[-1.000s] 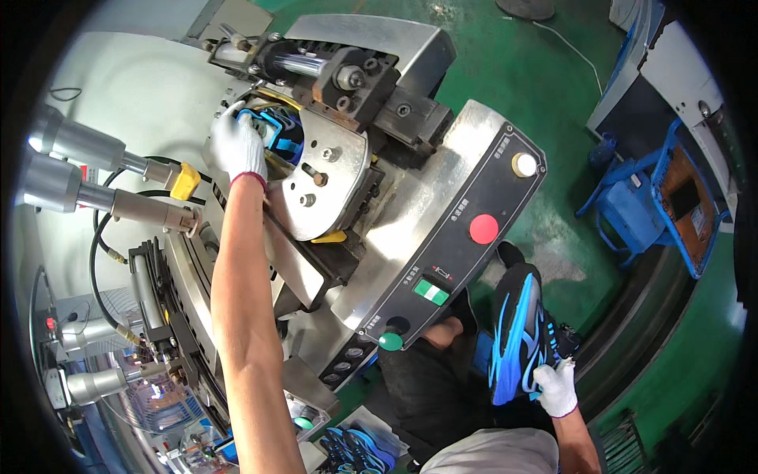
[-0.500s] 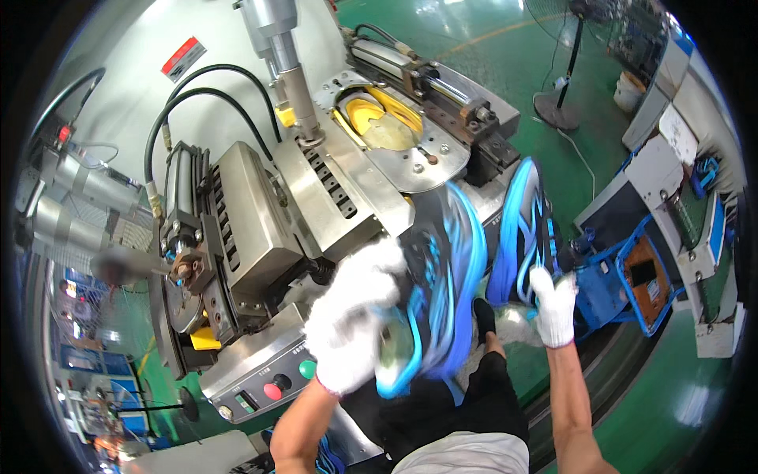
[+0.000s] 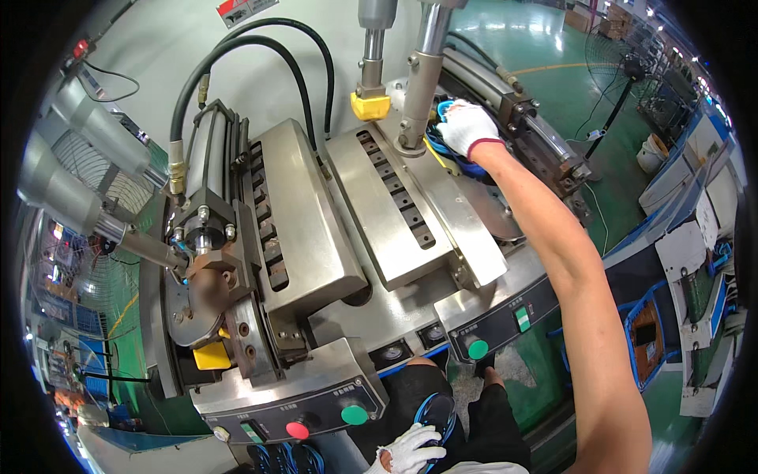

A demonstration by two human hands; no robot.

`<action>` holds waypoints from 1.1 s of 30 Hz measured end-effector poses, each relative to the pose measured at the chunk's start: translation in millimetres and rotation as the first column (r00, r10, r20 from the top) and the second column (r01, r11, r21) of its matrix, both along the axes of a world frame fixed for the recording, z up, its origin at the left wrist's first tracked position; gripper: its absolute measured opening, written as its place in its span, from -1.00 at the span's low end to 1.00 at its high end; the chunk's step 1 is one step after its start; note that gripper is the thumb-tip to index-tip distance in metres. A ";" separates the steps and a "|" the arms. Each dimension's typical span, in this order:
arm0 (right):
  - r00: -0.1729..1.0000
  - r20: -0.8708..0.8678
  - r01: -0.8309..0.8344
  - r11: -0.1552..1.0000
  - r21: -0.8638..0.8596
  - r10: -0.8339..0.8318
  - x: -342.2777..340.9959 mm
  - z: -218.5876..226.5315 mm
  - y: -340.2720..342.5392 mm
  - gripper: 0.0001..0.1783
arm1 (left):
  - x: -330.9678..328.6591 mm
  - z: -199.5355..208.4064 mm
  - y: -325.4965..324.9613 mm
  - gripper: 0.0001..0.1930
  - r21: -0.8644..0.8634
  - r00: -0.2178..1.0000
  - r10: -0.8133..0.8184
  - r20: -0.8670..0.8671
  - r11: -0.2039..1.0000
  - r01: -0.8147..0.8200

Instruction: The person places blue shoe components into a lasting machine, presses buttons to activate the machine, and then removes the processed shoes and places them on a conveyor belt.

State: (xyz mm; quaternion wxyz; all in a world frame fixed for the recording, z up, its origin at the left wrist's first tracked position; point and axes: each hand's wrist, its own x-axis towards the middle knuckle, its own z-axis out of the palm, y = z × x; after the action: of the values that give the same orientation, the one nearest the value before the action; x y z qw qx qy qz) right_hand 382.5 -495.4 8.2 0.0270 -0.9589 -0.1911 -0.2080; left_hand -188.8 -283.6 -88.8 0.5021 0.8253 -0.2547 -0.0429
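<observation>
A grey metal machine bed (image 3: 395, 314) carries a left steel cover (image 3: 312, 221) and a right steel cover (image 3: 391, 207), both slotted, side by side with a gap between them, with a left metal cylinder (image 3: 207, 154) and a right metal cylinder (image 3: 483, 91) mounted along its outer sides. A dark and blue shoe (image 3: 471, 167) sits in the opening at its right far end, largely covered from above. Around it, the shiny green floor (image 3: 505, 39) bears a pale bucket (image 3: 652, 152) and a blue-framed chair (image 3: 629, 336), whose brown seat holds a small dark flat object (image 3: 645, 334).
</observation>
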 end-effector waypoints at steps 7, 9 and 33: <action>0.983 -0.125 0.169 0.936 0.310 -0.136 -12.9 -48.5 -3.4 -0.44 | -2.8 -5.5 10.9 -0.80 -0.055 0.989 -0.023 -0.147 0.998 0.015; 0.951 -0.191 0.297 0.896 0.330 -0.245 -11.0 -50.5 0.2 -0.37 | -9.4 -5.0 7.5 -0.77 -0.414 0.825 -0.061 -0.562 0.884 -0.217; 0.900 -0.304 -0.126 0.853 0.506 0.313 -436.5 -93.6 -23.7 0.05 | -20.2 -19.2 -37.5 -0.70 -0.065 0.991 0.006 -0.133 0.998 -0.014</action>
State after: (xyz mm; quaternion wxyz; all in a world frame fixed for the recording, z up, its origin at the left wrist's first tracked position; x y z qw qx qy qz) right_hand -54.0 -519.1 -85.5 0.3206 -0.9156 -0.2360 -0.0564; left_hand -208.9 -321.1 -108.1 0.5451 0.8049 -0.2179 -0.0867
